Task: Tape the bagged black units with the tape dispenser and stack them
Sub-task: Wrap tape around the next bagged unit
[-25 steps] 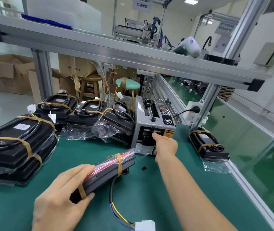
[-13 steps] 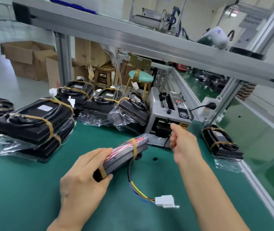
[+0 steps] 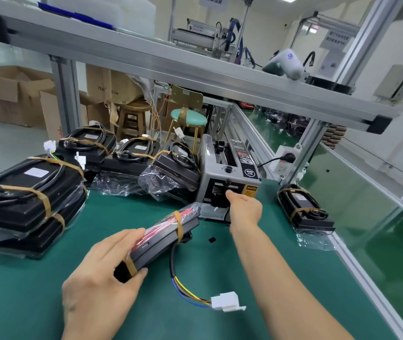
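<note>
Left hand (image 3: pixel 97 278) grips bagged unit (image 3: pixel 163 236); right hand (image 3: pixel 244 208) at dispenser (image 3: pixel 230 173) mouth.

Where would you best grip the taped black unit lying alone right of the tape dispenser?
Probably across the long sides of the lone taped unit, coming from above and the near end. It lies flat in its bag with the coiled cable on top, and the tape dispenser stands apart on its left.

1. Head view: a single wide-angle camera worn on the person's head, looking forward and down across the green tabletop (image 3: pixel 48 303).
2. Range: close; both forearms enter from the lower edge, and the hands sit mid-frame.
3. Far field: an aluminium shelf (image 3: pixel 195 69) crosses the upper frame, with the room visible beyond.
4. No second view shares the scene.
</note>
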{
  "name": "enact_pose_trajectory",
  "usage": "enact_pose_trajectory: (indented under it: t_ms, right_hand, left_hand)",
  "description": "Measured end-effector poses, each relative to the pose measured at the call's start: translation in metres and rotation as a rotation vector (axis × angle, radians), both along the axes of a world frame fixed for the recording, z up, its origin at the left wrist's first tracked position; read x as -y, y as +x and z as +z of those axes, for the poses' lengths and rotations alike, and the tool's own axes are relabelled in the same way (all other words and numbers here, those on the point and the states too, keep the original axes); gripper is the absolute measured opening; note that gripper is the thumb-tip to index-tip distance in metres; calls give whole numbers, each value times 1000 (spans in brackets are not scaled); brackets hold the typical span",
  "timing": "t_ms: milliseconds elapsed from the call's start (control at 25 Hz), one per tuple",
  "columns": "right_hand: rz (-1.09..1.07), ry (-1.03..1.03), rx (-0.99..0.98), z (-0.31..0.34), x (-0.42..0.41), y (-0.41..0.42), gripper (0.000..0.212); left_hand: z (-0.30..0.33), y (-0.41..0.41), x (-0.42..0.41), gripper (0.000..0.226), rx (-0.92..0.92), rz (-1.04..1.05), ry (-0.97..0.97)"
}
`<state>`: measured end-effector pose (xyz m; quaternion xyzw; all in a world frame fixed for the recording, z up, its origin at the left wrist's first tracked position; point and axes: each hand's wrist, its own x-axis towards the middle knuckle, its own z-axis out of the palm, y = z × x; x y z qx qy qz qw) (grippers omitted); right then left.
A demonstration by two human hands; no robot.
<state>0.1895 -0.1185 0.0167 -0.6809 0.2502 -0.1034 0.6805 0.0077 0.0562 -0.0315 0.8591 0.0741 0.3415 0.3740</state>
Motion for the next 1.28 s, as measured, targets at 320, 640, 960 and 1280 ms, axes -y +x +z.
enact_pose_trajectory:
  t_ms: [320, 640, 960, 1280]
  right_hand:
    - [-51, 148, -133, 18, -11, 3, 26]
    - [994, 27, 162, 38, -26, -126, 10]
    - [843, -284, 212, 14, -34, -139, 15]
    - [843, -420, 188, 17, -43, -142, 15]
  left_hand:
    - [2, 0, 1, 84, 16, 34, 10]
    - [7, -3, 16, 77, 9, 71, -43]
    - [7, -7, 16, 74, 8, 90, -32]
    - [9, -7, 19, 67, 40, 109, -6]
